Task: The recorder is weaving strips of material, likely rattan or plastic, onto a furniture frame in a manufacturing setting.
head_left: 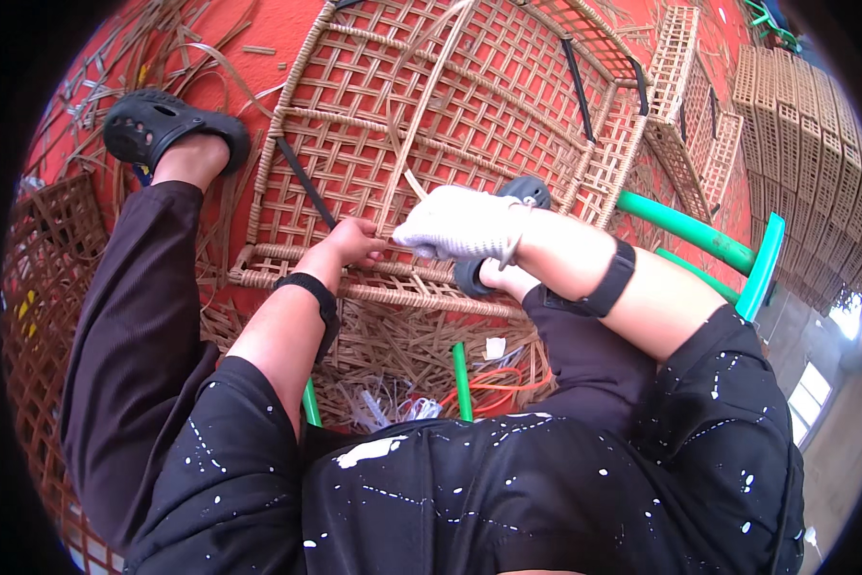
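Observation:
A large woven rattan basket frame (pixel 354 172) lies before me, its open lattice showing the red floor below. My left hand (pixel 356 241), bare, has its fingers curled at the frame's near wrapped edge; fingertips and edge meet there. Just to the right, my right hand (pixel 455 222) wears a white knitted glove and is closed. A long pale rattan strip (pixel 423 115) rises from beside the gloved fingers across the lattice, and its end at the hand is partly hidden. Dark straps (pixel 302 180) cross the frame's sides.
Loose strips (pixel 393 331) litter the red floor. Green tubes (pixel 690 230) stand at the right, near another woven piece (pixel 685 125) and tall stacks of woven panels (pixel 805 163). My feet in dark clogs (pixel 172 129) flank the frame. Orange cord (pixel 493 388) lies close to me.

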Motion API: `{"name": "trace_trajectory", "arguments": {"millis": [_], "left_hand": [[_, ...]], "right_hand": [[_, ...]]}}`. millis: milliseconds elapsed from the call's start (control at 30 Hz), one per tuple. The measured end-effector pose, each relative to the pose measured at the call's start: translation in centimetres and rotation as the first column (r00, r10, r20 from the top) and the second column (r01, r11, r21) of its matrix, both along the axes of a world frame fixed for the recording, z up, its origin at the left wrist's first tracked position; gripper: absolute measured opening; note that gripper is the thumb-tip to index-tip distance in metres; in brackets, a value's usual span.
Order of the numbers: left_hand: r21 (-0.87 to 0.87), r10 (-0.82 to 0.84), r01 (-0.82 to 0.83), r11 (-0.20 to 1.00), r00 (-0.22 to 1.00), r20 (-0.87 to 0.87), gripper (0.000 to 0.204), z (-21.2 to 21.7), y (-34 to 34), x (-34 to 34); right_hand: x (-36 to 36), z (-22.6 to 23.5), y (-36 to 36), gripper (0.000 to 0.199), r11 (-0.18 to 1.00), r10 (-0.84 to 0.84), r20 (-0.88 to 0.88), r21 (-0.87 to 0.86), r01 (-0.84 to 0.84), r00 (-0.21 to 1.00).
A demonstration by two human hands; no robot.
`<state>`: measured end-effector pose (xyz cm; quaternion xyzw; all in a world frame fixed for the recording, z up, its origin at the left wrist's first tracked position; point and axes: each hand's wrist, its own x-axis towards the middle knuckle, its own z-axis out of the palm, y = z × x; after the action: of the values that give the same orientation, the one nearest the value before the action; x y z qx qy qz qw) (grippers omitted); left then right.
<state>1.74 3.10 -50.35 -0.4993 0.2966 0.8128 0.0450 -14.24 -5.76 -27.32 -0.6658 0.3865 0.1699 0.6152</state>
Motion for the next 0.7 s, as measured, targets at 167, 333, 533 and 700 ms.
{"name": "trace_trajectory", "arguments": {"millis": [167, 333, 533, 700], "left_hand": [[-0.01, 0.045, -0.045, 0.999, 0.997, 0.07, 0.005, 0.8, -0.1, -0.3], [-0.102, 0.043, -0.041, 0.994, 0.999, 0.022, 0.017, 0.6, 0.0, -0.1], [0.003, 0.031, -0.031, 1.0, 0.997, 0.076, 0.023, 0.5, -0.8, 0.1], [0.272, 0.187, -0.216, 0.938, 0.974, 0.128, 0.022, 0.6, -1.3, -0.5]], "right_hand": [[0.2, 5.1, -3.0, 0.038, 0.925, -0.358, 0.063, 0.157, 0.345, 0.932], [-2.1, 6.8, -7.7, 0.03, 0.807, -0.59, 0.048, 0.077, 0.586, 0.806], [-3.7, -1.6, -9.6, 0.031, 0.475, -0.54, 0.175, -0.744, 0.47, 0.823], [-2.6, -9.3, 1.0, 0.033, 0.698, -0.384, -0.144, -0.692, 0.185, 0.912]]}}
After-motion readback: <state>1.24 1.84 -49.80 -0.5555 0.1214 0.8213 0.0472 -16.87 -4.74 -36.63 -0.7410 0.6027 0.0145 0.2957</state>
